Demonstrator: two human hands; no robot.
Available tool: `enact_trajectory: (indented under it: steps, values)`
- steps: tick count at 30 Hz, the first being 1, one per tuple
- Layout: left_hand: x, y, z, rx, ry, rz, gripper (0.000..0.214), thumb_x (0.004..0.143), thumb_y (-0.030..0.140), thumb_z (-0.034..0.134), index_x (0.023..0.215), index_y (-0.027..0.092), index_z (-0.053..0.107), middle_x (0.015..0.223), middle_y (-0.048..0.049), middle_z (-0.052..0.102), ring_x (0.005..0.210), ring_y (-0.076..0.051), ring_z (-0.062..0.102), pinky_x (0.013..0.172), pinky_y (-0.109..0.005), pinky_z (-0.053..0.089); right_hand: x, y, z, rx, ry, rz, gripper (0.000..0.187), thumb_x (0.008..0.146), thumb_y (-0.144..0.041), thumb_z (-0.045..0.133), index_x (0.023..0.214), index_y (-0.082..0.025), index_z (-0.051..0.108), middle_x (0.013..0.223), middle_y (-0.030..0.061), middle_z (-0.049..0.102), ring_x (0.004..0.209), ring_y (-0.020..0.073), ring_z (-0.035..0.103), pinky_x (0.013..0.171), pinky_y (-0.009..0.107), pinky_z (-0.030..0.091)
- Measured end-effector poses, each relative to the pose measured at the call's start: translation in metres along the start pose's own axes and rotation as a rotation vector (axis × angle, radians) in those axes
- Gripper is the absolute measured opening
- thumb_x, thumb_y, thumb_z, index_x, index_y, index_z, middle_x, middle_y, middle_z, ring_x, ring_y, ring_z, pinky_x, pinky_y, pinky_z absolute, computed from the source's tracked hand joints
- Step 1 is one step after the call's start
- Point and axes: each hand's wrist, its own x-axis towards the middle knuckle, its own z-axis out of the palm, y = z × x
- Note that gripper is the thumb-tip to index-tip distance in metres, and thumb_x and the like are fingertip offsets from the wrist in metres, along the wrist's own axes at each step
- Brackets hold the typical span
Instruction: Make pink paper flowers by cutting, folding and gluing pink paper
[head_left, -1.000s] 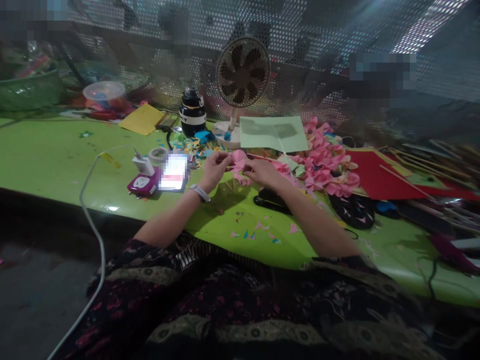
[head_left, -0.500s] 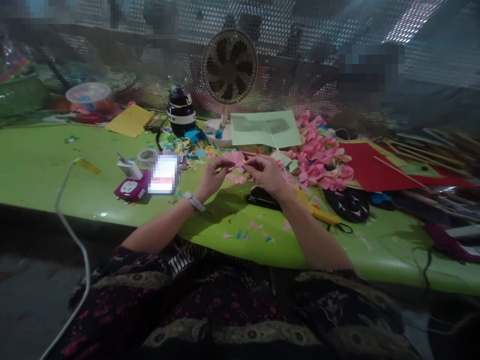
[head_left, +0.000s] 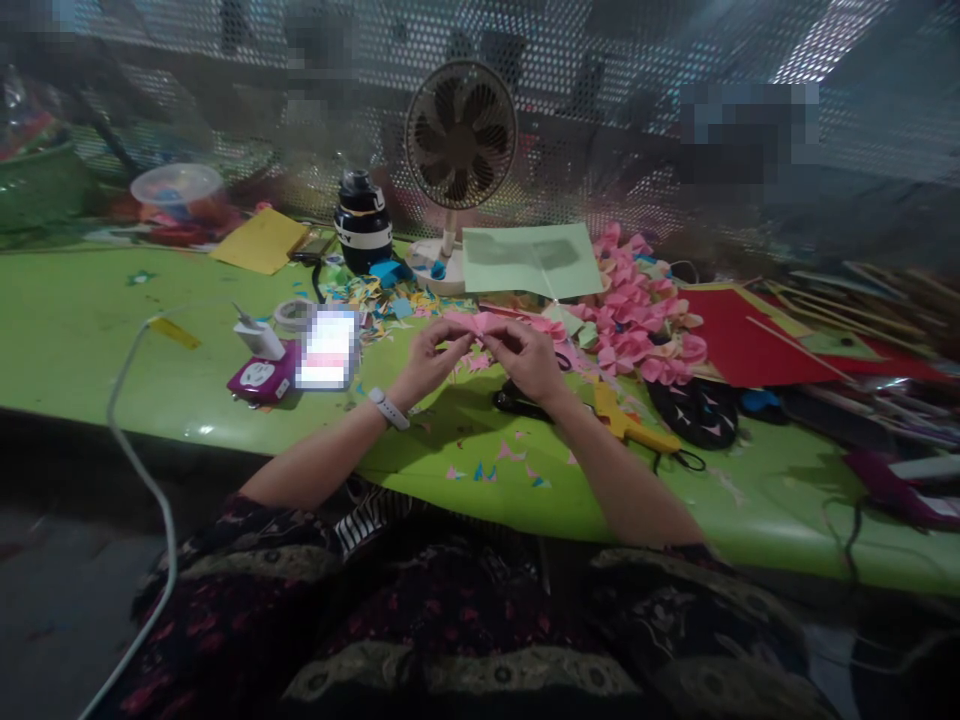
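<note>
Between my two hands is a piece of pink paper (head_left: 478,322), pinched from both sides. My left hand (head_left: 435,358), with a white watch on its wrist, grips the left part of it between thumb and fingers. My right hand (head_left: 527,362) pinches the right part, its fingertips almost meeting the left ones. The paper's exact folds are too small to make out. Below the hands, pink and blue paper scraps (head_left: 487,470) lie on the green table (head_left: 420,450). A black stapler-like tool (head_left: 517,400) rests partly under my right hand.
A heap of pink paper flowers (head_left: 645,310) lies to the right, near a yellow glue gun (head_left: 637,430) and red paper (head_left: 750,335). A fan (head_left: 461,135), a dark bottle (head_left: 363,225) and green paper (head_left: 532,260) stand or lie behind. On the left are a phone (head_left: 328,347) and a purple socket block (head_left: 259,378).
My hands have come closer together on the pink paper. My right hand has shifted slightly down, and more of the yellow glue gun shows beside my forearm.
</note>
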Motion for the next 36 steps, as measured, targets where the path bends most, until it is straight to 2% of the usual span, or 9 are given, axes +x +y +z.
enact_trajectory:
  steps: [8,13,20,25,30,36]
  values:
    - [0.002,0.001,-0.001,0.051,0.017,0.045,0.028,0.082,0.046,0.074,0.083,0.018,0.072,0.087,-0.0057,0.066,0.079,-0.013,0.063,0.073,-0.027,0.059,0.000,-0.004,-0.001,-0.043,0.001,-0.069,0.023,0.091,-0.040,0.060,0.090,-0.019,0.070,0.084,0.0053,0.071,0.070,0.0166,0.061,0.069,0.030,0.051]
    - [0.003,0.007,-0.001,0.142,0.072,0.127,0.027,0.085,0.046,0.071,0.083,0.019,0.072,0.090,-0.0072,0.066,0.084,-0.015,0.063,0.067,-0.023,0.055,-0.001,-0.003,-0.002,-0.024,0.075,0.019,0.026,0.087,-0.044,0.063,0.091,-0.019,0.068,0.078,0.0031,0.070,0.061,0.0139,0.058,0.062,0.028,0.050]
    - [0.001,0.011,-0.001,0.227,0.077,0.289,0.027,0.090,0.046,0.066,0.088,0.019,0.072,0.096,-0.0093,0.066,0.091,-0.016,0.064,0.076,-0.027,0.057,0.002,0.006,0.000,0.119,0.041,0.044,0.033,0.084,-0.050,0.066,0.094,-0.018,0.066,0.086,0.0052,0.072,0.067,0.0152,0.063,0.064,0.030,0.054]
    - [0.001,0.010,-0.001,0.263,0.053,0.302,0.027,0.092,0.045,0.064,0.091,0.019,0.072,0.101,-0.0090,0.066,0.092,-0.016,0.065,0.076,-0.028,0.058,0.001,0.007,0.001,0.158,0.015,0.045,0.036,0.083,-0.054,0.069,0.092,-0.019,0.065,0.083,0.0039,0.072,0.065,0.0148,0.063,0.063,0.030,0.055]
    - [0.002,0.010,-0.001,0.315,0.065,0.366,0.021,0.092,0.041,0.066,0.089,0.021,0.074,0.095,-0.0082,0.068,0.096,-0.017,0.066,0.089,-0.032,0.056,0.001,0.002,0.000,0.185,0.025,0.043,0.042,0.081,-0.060,0.069,0.091,-0.020,0.065,0.080,0.0021,0.070,0.063,0.0141,0.064,0.060,0.029,0.054]
    - [0.002,0.010,-0.001,0.322,0.061,0.410,0.018,0.093,0.037,0.064,0.091,0.021,0.074,0.095,-0.0085,0.069,0.095,-0.018,0.066,0.089,-0.034,0.056,0.001,0.004,0.001,0.223,0.038,0.039,0.046,0.080,-0.063,0.071,0.097,-0.021,0.064,0.083,0.0027,0.070,0.067,0.0152,0.067,0.065,0.030,0.058]
